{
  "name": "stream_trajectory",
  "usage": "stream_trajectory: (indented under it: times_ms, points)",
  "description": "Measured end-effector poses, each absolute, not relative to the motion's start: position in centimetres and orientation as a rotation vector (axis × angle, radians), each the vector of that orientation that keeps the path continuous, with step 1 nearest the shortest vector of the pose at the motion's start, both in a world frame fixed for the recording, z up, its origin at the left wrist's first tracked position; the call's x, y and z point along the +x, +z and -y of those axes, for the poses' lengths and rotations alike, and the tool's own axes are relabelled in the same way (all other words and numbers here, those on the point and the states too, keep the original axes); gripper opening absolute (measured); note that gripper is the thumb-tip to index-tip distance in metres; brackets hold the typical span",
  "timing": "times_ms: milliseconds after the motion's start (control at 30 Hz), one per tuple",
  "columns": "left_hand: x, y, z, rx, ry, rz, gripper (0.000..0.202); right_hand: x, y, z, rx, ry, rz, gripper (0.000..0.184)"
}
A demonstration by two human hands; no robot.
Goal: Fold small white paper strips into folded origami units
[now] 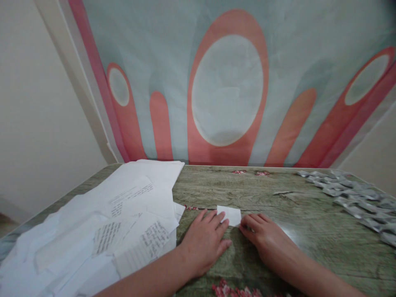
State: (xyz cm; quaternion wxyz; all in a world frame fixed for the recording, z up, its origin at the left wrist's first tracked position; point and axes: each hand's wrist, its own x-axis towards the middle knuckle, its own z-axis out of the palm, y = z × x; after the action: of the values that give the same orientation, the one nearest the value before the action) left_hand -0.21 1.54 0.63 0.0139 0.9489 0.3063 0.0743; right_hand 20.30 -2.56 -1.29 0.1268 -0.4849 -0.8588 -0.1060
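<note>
Paper heap [105, 239]: loose white sheets, several bearing dark lines of print or writing too small to read; spread over the left of the wood-patterned surface [204, 185]. My left forearm crosses in front of its lower part.

Left hand [206, 239], mine: palm down, fingers spread, tips overlapping the left edge of the small white paper [230, 215]; thumb apart, pointing right, clear of the sheet.

Small white paper, one: four-sided, no marks that I can make out, lying on the surface between my two hands. Step in hand, as I judge it: steadying and squaring this piece, possibly for a fold; no crease is plain to see. Next move, in my judgement, calls for left fingers keeping it flat while the right ones work the near right corner, edges lined up before any pressing. A light touch would suit, since so thin a piece could slip or crumple.

Right hand [269, 237], mine: fingers curled and bunched at the paper's near right corner; cannot tell whether they pinch it or merely rest against it.

Grey-white pieces [355, 201]: several, bow-like, ranged in rows at the far right, well apart from my right hand; material uncertain.
</note>
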Motion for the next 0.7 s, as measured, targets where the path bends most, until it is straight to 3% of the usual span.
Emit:
stream_trajectory:
  times_ms: [700]
  points:
    - [-0.2, 1.8, -1.1, 2.975, 0.112, -0.978, 0.045, 19.6, -2.1, 2.7, -1.470, -0.223, 2.487, 0.021]
